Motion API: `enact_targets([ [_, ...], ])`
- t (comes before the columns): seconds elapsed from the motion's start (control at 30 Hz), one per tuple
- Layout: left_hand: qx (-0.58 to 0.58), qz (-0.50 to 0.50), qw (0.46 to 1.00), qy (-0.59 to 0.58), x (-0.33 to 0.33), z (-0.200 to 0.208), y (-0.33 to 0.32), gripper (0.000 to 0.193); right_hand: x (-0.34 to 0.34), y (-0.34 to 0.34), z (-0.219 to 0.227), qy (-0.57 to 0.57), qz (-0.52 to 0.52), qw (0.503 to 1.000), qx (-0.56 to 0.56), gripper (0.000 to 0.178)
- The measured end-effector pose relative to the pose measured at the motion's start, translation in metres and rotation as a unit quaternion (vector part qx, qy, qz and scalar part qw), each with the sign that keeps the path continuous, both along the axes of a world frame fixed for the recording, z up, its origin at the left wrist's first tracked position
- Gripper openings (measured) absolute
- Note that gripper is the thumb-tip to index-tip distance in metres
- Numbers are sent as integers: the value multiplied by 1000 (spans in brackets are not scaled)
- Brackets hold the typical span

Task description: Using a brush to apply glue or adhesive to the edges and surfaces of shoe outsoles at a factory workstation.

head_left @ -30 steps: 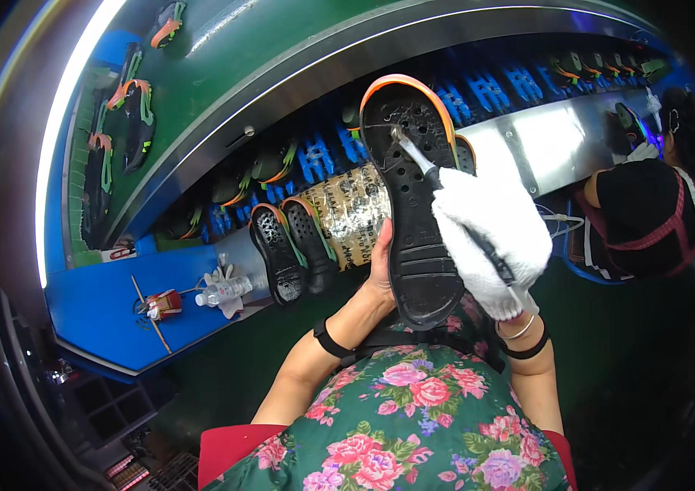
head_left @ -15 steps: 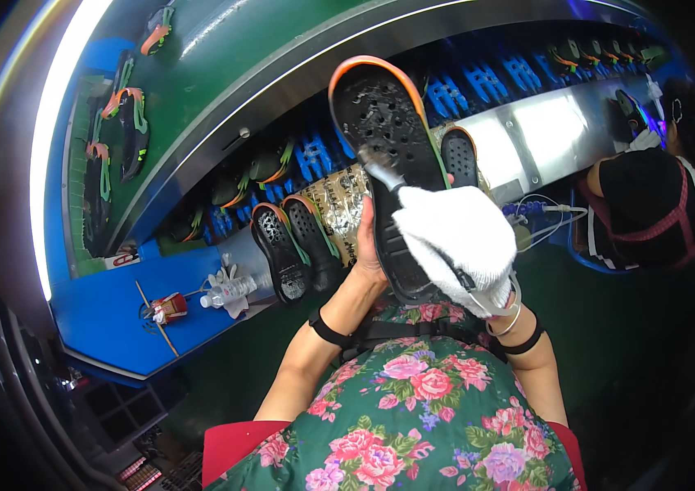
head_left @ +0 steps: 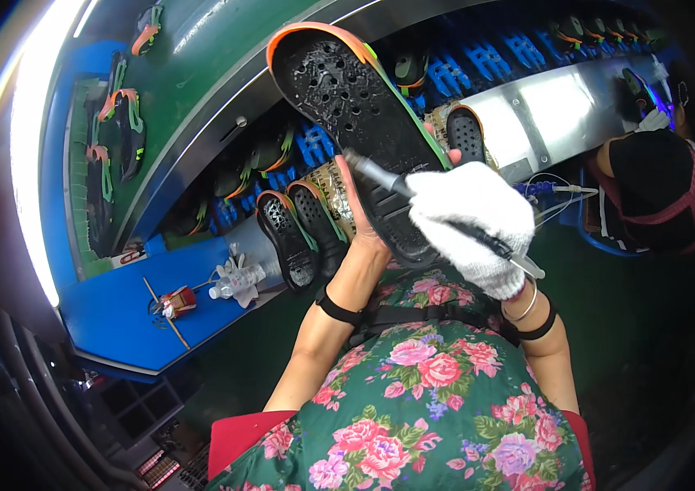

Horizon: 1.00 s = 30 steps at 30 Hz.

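Observation:
My bare left hand (head_left: pixel 361 219) grips a black shoe sole (head_left: pixel 401 147) from beneath, its fingertips showing past the right edge. The sole has an orange rim at its far end, green along the side, and round holes in the front part, where a wet, shiny film lies. In a white knit glove, my right hand (head_left: pixel 478 229) is closed around a brush (head_left: pixel 380 175). The brush tip is at the left edge of the sole's middle; whether it touches cannot be made out. Beyond my left wrist stand two similar soles, one glossy (head_left: pixel 288 241), one duller (head_left: pixel 319 225).
A metal conveyor (head_left: pixel 552 110) carries blue racks (head_left: pixel 482 59), shoe uppers and another sole (head_left: pixel 465 135). On the blue side table (head_left: pixel 110 319) are a red pot (head_left: pixel 177 302) with a stick and a plastic bottle (head_left: pixel 237 282). A co-worker (head_left: pixel 650 192) sits at the right.
The sole has shifted up and left, closer to view. The brush has moved from the holed front part down to the left edge of the sole's middle.

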<state>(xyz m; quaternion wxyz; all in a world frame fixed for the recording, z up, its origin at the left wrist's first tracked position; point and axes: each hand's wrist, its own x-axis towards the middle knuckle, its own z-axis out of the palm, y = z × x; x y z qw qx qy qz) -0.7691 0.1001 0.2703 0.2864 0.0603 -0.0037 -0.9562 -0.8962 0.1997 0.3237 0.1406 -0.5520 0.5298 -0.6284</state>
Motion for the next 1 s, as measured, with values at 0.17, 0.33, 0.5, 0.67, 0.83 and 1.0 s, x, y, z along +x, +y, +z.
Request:
enact_targets([
  [0.17, -35, -31, 998, 45, 0, -12, -16, 114, 6, 2, 3, 128, 33, 991, 6, 32],
  [0.33, -34, -23, 998, 37, -3, -10, -19, 113, 5, 2, -2, 20, 63, 998, -10, 26],
  [0.5, -53, -59, 990, 117, -4, -14, -28, 111, 12, 6, -1, 78, 85, 993, 8, 34],
  [0.67, -56, -38, 994, 88, -5, -10, -30, 108, 1, 5, 2, -21, 99, 995, -11, 28],
  [0.83, -68, -41, 993, 93, -5, -14, -41, 108, 3, 9, -3, 128, 62, 989, -25, 34],
  [1.0, -84, 19, 992, 89, -4, -8, -39, 113, 1, 9, -4, -103, 174, 979, 18, 16],
])
